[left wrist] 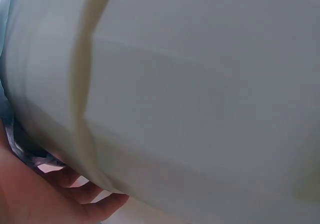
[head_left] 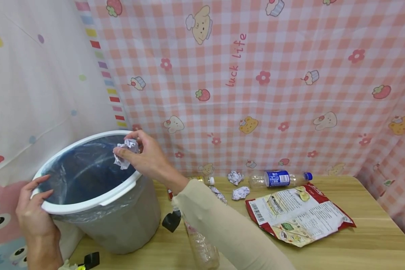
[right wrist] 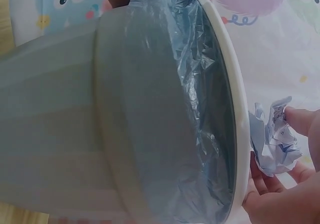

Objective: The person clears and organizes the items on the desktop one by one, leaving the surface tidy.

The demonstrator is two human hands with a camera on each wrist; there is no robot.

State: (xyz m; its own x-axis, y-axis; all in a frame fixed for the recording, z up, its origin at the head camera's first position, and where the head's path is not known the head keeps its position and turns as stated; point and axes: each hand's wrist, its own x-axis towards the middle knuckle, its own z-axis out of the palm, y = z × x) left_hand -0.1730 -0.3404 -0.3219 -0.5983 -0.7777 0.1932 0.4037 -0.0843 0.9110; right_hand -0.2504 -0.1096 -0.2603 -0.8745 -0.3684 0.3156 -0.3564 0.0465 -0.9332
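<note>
Over bin (head_left: 131, 221) mouth, near rim (head_left: 81, 208): crumpled paper ball (right wrist: 274, 146) | right hand (head_left: 152, 155): pinching ball, thumb against fingers | left hand (head_left: 37, 212): partly curled, gripping rim | likely light, soft, non-slip; pinch by sides without crushing

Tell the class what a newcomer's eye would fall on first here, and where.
Probably the round white-rimmed grey bin, standing at the left of the head view. At its opening, a crumpled white paper ball sits in the grip of the right hand. Behind the wood-grained tabletop, a pink-and-white checked cloth with cartoon prints fills the background.
</note>
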